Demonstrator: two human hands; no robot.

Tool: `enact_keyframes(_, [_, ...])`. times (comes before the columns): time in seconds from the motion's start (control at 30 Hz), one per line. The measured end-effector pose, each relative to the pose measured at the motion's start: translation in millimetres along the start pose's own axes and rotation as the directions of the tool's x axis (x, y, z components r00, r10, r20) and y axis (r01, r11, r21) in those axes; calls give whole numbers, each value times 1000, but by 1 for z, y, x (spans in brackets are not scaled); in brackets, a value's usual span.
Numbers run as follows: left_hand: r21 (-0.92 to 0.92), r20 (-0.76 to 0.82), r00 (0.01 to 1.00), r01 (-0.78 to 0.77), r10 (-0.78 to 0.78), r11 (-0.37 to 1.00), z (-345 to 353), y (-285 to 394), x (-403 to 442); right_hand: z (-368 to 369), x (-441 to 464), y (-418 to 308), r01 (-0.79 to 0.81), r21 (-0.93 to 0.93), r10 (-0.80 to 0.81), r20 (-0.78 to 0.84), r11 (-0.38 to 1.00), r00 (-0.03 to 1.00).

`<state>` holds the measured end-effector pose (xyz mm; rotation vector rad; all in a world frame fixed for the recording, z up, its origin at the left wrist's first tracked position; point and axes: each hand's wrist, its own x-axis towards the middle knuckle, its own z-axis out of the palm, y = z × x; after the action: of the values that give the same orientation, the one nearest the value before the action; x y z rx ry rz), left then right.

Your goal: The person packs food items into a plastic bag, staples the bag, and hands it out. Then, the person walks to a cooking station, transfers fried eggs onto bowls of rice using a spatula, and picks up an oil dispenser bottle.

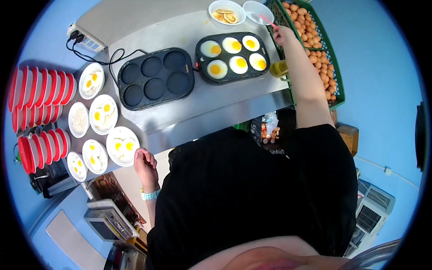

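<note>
My right hand (282, 35) is closed on a pink-handled utensil (266, 19), whose far end reaches into a clear bowl (255, 10) at the top of the counter. My left hand (146, 163), fingers curled, hangs at the counter's front edge beside a white bowl of rice and two fried eggs (123, 146); nothing shows in it. Six eggs fill the wells of the right-hand black pan (232, 57). To its left lies a second black pan (155, 78) with bare wells. Another bowl (227, 14) holds browned, flat pieces.
Green crates of brown eggs (322, 74) border the counter's right end, near an oil jug (279, 68). More egg-topped bowls (103, 114) and stacked red-and-white containers (42, 90) are at left. Black cords (110, 63) run behind the left pan to a power strip (92, 41).
</note>
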<state>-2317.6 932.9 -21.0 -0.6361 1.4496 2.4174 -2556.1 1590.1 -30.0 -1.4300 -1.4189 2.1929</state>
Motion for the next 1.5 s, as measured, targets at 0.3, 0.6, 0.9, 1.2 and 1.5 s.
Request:
enact_keyframes(0.3, [23, 9, 1000, 6, -6, 1000, 25, -9, 0, -20, -119, 3, 461, -443, -450, 137, 769, 883])
enact_keyframes(0.6, [63, 109, 994, 15, -22, 998, 49, -12, 27, -178, -111, 108, 174, -356, -255, -195, 918, 947])
enact_keyframes(0.9, [105, 115, 991, 63, -74, 993, 38, 6, 18, -149, -173, 119, 305, 255, -334, 74, 917, 940])
enact_keyframes(1.2, [57, 208, 976, 57, -68, 997, -19, 37, 13, -14, -293, 192, 109, -364, -36, 203, 925, 979])
enact_keyframes(1.5, [31, 226, 973, 41, -47, 999, -118, 86, -5, 111, -283, 260, 246, -638, -139, 215, 729, 967])
